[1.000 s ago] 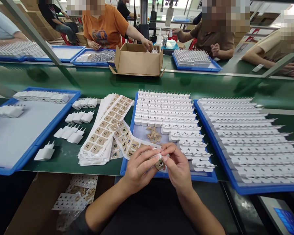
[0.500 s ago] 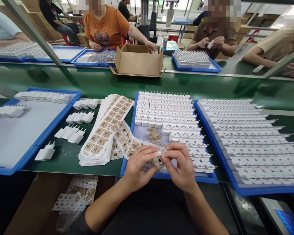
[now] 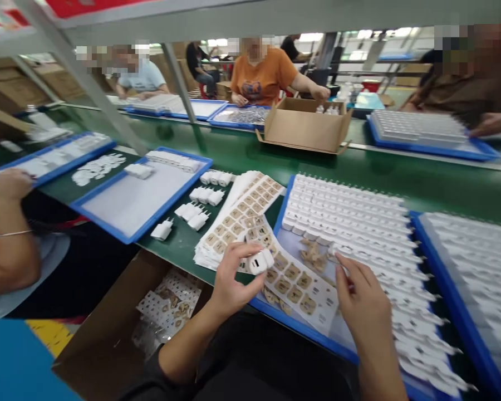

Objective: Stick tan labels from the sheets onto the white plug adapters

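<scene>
My left hand (image 3: 232, 283) pinches a small white charger plug (image 3: 260, 261) between thumb and fingers, held just above a sheet of brown labels (image 3: 297, 283). My right hand (image 3: 360, 303) hovers with fingers spread over the blue tray (image 3: 304, 331) of white chargers (image 3: 350, 214), its fingertips close to a row of them; whether it touches one is unclear. A stack of label sheets (image 3: 239, 214) lies left of the tray on the green belt.
Loose chargers (image 3: 194, 214) lie on the belt beside a second blue tray (image 3: 134, 201). A cardboard box (image 3: 304, 126) stands across the belt. A co-worker's arm (image 3: 6, 234) is at my left. A carton of used label sheets (image 3: 167, 306) sits below the table edge. Other people work opposite.
The view has swung left and tilted. My hands have parted: the left keeps the charger and has moved left, the right has let go and gone to the tray's charger rows.
</scene>
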